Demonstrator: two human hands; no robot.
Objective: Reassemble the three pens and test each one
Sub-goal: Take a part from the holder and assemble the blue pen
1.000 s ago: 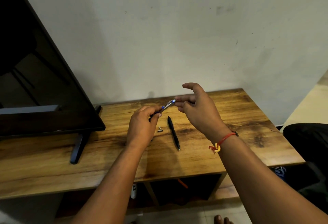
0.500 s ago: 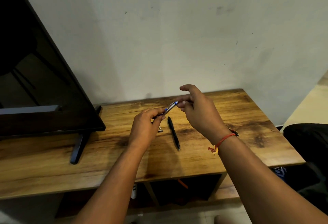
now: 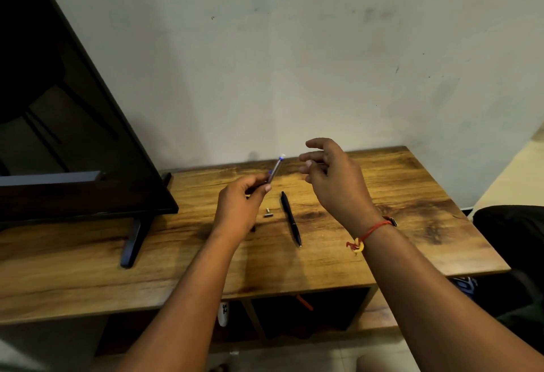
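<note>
Lying near the left hand's (image 3: 238, 212) silver pen (image 3: 275, 170) are metal parts (image 3: 268, 213), black pen (image 3: 290, 218).

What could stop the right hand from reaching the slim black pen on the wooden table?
Probably nothing, so yes, it looks reachable. The right hand hangs open close to the slim black pen, which lies uncovered on the wooden table; the left hand holds a silver-blue pen off to the side.

No legible text or numbers anywhere, dark marks on white object (image 3: 223, 315) below the table (image 3: 88, 283), too small to read.
</note>
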